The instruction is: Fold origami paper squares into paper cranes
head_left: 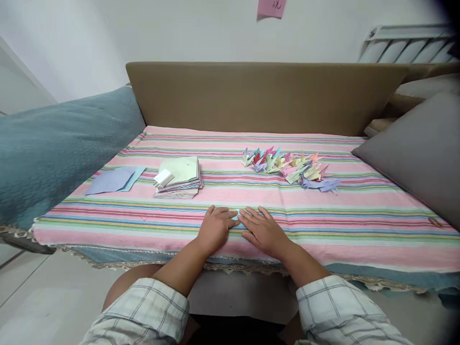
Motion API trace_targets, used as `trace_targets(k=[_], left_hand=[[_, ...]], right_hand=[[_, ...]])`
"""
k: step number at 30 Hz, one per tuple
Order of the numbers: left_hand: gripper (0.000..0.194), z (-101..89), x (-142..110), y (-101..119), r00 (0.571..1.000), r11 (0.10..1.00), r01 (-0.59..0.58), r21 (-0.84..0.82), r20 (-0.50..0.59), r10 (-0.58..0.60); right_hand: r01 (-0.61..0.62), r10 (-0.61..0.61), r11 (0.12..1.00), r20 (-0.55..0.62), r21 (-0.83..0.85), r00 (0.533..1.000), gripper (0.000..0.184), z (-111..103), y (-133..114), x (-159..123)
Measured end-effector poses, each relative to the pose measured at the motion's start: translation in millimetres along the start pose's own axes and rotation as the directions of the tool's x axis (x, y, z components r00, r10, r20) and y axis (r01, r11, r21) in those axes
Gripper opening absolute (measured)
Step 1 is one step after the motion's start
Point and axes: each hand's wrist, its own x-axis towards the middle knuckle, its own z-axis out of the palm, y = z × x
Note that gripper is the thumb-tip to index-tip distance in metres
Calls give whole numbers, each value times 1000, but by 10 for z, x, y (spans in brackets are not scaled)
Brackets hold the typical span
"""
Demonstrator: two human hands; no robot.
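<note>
My left hand and my right hand lie flat, side by side, on the striped cloth near its front edge. Their fingers are stretched out and press on a small light-blue piece of paper, most of it hidden under the fingertips. Further back on the left lies a stack of coloured square papers with a small white block resting on it. Back right of centre is a heap of several folded paper cranes in mixed colours.
A purple sheet over a light-blue sheet lies at the far left of the cloth. A teal blanket is bunched on the left, a grey cushion on the right, a brown backrest behind. A pink note hangs on the wall.
</note>
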Motion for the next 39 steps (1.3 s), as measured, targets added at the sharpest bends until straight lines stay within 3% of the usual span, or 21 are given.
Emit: trace_targets(k=[4,11,17,21,24,28,32,36,39], left_hand=[[36,-14,-38,-28,1000,999,-8,34,-20,9],[30,-40,-103,-191,991,997,-63,36,-116,67],[17,-125,-131,-139,949,999,-37,-32,-313,25],[23,-68,-97,-33,964,984,-180,0,-198,177],[25,-18,-41,-35,971,978,-208,-34,-127,202],[15,4,29,-67,967,979,-202,-26,-163,195],[17,6,63,-54,951,970,-243,30,-189,244],[21,5,81,-29,969,984,-176,9,-175,175],[23,-26,87,0,986,996,-78,-51,-154,69]], right_hand=[[-4,6,1000,75,-31,997,48,12,18,2],[-19,21,1000,87,-17,996,47,6,17,22],[-45,44,999,72,3,996,44,-14,-10,36],[-63,61,997,57,34,997,42,-29,-16,48],[-87,84,992,30,94,996,40,-42,-8,54],[-113,120,975,-24,191,992,35,-59,15,59],[-105,117,965,-33,241,993,28,-70,38,71],[-104,132,960,-90,258,987,30,-60,46,106],[-123,164,958,-142,260,976,21,-55,35,146]])
